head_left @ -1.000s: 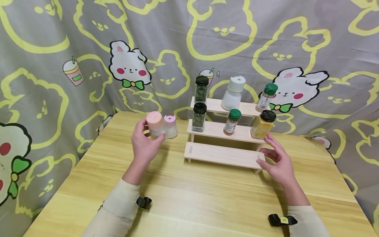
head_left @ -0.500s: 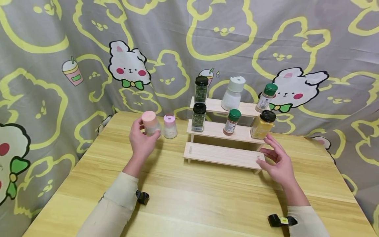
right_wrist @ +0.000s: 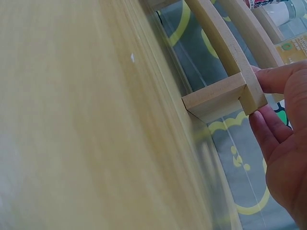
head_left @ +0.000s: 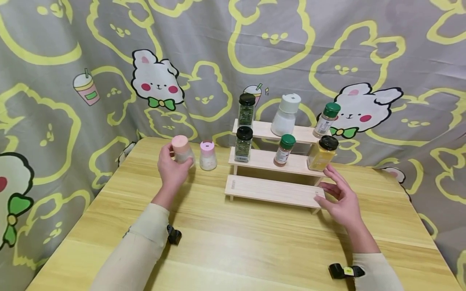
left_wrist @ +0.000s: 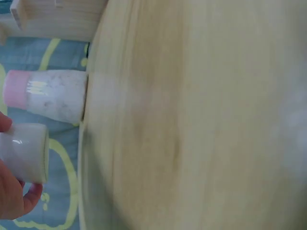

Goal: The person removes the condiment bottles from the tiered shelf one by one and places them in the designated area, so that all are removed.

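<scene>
My left hand (head_left: 172,169) holds a seasoning jar (head_left: 183,154) with a peach lid, its fingers and thumb wrapped round the body. In the left wrist view the base of this jar (left_wrist: 26,152) is raised off the tabletop. Just right of it, a second seasoning jar (head_left: 208,157) with a pinkish-purple lid stands upright on the table. At the other side, my right hand (head_left: 342,202) pinches the right end of the lowest step of a three-tier wooden spice rack (head_left: 273,190). The right wrist view shows thumb and fingertips on that step's end (right_wrist: 252,93).
On the middle step stand a black-capped herb jar (head_left: 243,146), a small green-capped bottle (head_left: 284,151) and a yellow spice jar (head_left: 322,154). The top step bears another herb jar (head_left: 246,112), a white-lidded jar (head_left: 285,117) and a green-capped bottle (head_left: 326,121). A patterned curtain (head_left: 207,40) hangs behind the table.
My left hand has carried the peach-lidded jar a little to the left, widening the gap to the pinkish-purple-lidded jar. The right hand stays on the rack.
</scene>
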A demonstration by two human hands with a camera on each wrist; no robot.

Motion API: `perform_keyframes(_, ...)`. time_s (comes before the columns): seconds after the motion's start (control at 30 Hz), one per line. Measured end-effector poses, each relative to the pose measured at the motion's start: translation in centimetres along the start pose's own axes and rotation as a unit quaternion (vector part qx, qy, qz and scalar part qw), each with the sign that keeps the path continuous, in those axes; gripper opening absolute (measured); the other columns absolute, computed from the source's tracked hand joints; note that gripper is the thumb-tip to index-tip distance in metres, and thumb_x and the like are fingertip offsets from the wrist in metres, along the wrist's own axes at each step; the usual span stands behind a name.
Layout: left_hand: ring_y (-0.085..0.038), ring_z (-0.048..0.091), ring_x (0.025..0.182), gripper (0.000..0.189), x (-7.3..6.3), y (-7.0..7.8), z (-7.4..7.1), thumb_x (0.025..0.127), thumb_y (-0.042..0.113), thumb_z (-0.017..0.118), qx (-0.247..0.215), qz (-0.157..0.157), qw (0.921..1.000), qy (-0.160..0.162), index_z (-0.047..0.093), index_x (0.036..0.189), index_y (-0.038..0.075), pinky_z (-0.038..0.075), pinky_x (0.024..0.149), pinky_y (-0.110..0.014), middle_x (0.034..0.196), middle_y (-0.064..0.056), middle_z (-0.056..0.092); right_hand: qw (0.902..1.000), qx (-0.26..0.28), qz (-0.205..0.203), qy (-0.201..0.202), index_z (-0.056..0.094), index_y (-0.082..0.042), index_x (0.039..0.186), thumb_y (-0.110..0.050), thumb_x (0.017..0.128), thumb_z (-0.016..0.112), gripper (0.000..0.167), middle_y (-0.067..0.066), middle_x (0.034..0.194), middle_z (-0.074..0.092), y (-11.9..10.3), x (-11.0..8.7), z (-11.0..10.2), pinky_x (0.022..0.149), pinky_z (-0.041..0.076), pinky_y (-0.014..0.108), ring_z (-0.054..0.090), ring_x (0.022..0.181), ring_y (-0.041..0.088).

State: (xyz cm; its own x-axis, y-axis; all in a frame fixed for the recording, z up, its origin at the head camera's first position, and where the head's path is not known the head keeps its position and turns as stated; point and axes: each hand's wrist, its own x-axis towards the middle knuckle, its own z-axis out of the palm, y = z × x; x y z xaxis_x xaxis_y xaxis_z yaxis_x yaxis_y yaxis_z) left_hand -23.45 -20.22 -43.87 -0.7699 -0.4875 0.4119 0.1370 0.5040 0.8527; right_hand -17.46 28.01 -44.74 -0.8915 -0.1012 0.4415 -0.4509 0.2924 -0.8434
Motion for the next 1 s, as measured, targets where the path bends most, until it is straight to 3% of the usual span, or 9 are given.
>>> perform_keyframes(0.27,-0.03,0.052,0.109,0.067,0.9,-1.0,0.0,0.073,0.005,0.084,0.01,-0.038,0.9992,-0.011,0.051,0.131,0.003,0.046,0.094,-0.043,0.125,-0.014,0.057,1.0,0.004,-0.004,-0.003,0.045,0.01,0.143,0.031,0.071,0.07,0.079,0.015,0.158,0.032,-1.4,0.1,0.4,0.094,0.049,0.025,0.063,0.107,0.023)
perform_keyframes(0.43,-0.031,0.052,0.113,0.068,1.5,-1.4,0.3,0.075,0.004,0.083,0.011,-0.06,0.9977,-0.031,0.049,0.134,0.003,0.045,0.097,-0.043,0.128,-0.014,0.055,1.0,0.004,0.001,-0.001,0.045,0.007,0.144,0.03,0.07,0.071,0.082,0.014,0.158,0.031,-0.2,0.0,0.2,0.094,0.049,0.023,0.063,0.108,0.023)
perform_keyframes(0.6,-0.032,0.052,0.114,0.069,1.9,-2.0,0.6,0.074,0.004,0.083,0.012,-0.06,0.9972,-0.043,0.048,0.134,0.003,0.045,0.098,-0.044,0.128,-0.015,0.055,1.0,-0.003,0.009,-0.001,0.045,0.002,0.147,0.028,0.07,0.073,0.086,0.009,0.16,0.03,1.7,-0.1,-0.3,0.094,0.048,0.021,0.063,0.109,0.019)
perform_keyframes(1.0,-0.033,0.052,0.111,0.067,2.4,-3.0,1.0,0.072,0.001,0.082,0.014,-0.057,0.9975,-0.04,0.05,0.131,0.001,0.044,0.096,-0.046,0.124,-0.017,0.056,0.9999,-0.001,0.012,-0.001,0.045,0.001,0.147,0.029,0.07,0.073,0.086,0.009,0.16,0.03,1.7,-0.1,-0.3,0.094,0.048,0.021,0.063,0.109,0.022)
